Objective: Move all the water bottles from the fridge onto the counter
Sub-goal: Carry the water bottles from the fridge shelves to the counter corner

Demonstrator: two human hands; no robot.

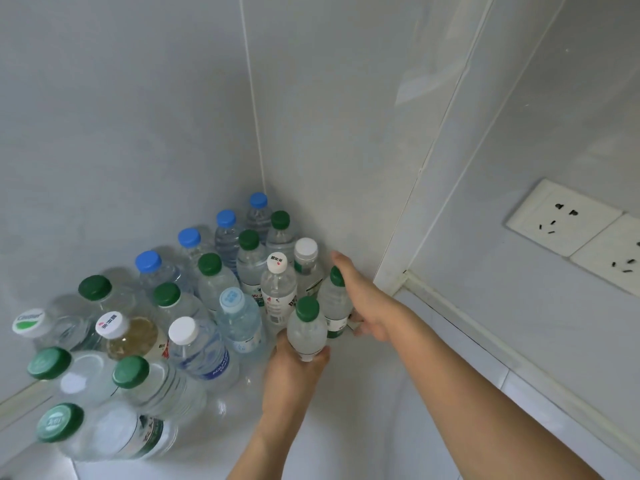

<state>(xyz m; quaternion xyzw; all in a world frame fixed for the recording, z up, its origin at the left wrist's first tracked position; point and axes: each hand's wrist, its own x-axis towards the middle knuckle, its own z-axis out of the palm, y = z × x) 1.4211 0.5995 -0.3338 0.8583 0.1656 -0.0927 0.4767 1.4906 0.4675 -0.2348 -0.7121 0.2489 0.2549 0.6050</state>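
Both grips hold green-capped bottles: left hand [294, 367] on one [306, 327], right hand [363, 299] on another [334, 303], at the cluster's [166, 306] 3 o'clock edge on the tabletop [346, 393]. Many already moved; fridge unseen.

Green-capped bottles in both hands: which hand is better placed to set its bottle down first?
Probably the right hand: its bottle already sits beside the group by the wall, while the left hand grips its bottle in front of the cluster.
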